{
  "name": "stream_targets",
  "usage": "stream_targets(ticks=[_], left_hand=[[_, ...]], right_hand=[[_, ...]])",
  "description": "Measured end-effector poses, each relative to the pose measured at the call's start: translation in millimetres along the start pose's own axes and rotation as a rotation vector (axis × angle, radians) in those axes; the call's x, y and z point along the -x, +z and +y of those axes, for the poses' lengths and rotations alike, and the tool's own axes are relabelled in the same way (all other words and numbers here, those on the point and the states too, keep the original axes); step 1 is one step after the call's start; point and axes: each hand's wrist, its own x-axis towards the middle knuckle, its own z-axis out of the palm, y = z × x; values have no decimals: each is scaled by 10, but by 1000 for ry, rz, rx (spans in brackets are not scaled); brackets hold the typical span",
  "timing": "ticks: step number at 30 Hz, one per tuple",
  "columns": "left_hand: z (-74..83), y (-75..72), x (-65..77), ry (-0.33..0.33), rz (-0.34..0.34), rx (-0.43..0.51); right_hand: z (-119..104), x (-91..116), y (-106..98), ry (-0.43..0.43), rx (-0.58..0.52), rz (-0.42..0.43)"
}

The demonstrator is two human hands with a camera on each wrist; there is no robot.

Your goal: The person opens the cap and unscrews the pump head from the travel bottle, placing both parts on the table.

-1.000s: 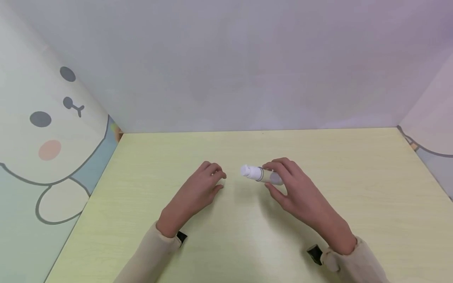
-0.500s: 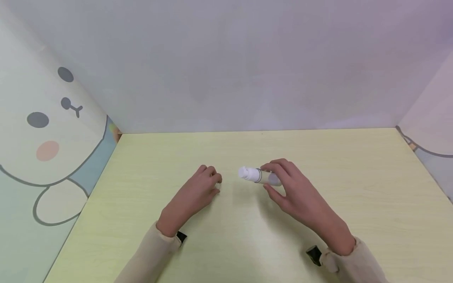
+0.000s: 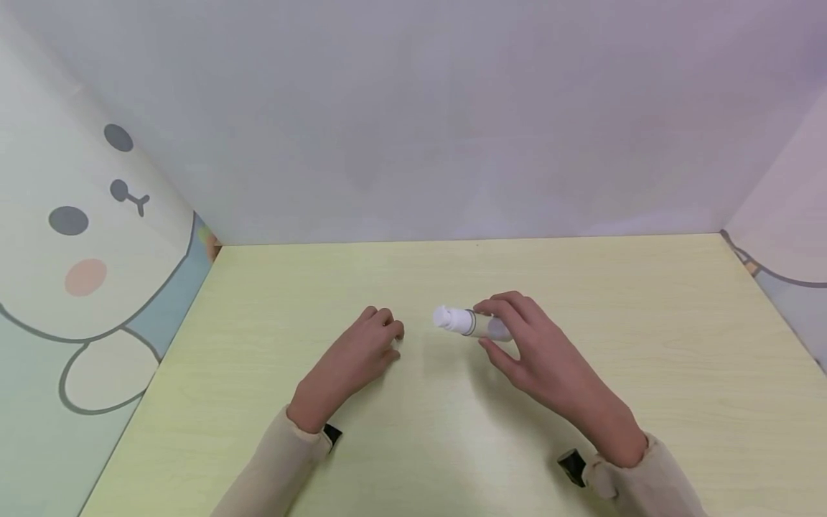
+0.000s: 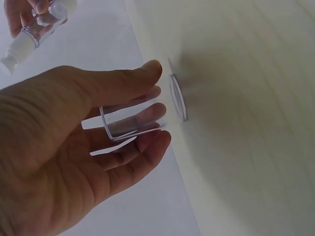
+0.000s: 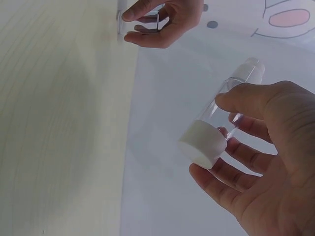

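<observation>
From afar I see the left hand (image 3: pixel 362 350) half-curled round a clear cap (image 4: pixel 142 112), touching or just above the pale tabletop (image 3: pixel 413 438), I can't tell which, the right hand (image 3: pixel 539 355) pinching a clear pump bottle (image 5: pixel 209 118), tilted in midair, white pump head (image 3: pixel 452 319) leftward.

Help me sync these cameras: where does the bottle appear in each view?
Head: bottle just right of centre, in the right hand.
Left wrist: bottle in the upper-left corner.
Right wrist: bottle right of centre.
Shared landmark: the left hand, visible in all three.
</observation>
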Motion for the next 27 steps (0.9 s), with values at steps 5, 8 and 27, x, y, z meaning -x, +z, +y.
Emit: stream_targets(ticks=[5, 8, 27], left_hand=[[13, -7, -17, -31, -28, -26], [16, -12, -32, -45, -26, -73], [91, -32, -127, 247, 369, 59]], right_hand=[[4, 1, 5, 0, 0, 0], [6, 3, 7, 3, -1, -1], [12, 5, 50, 10, -42, -14]])
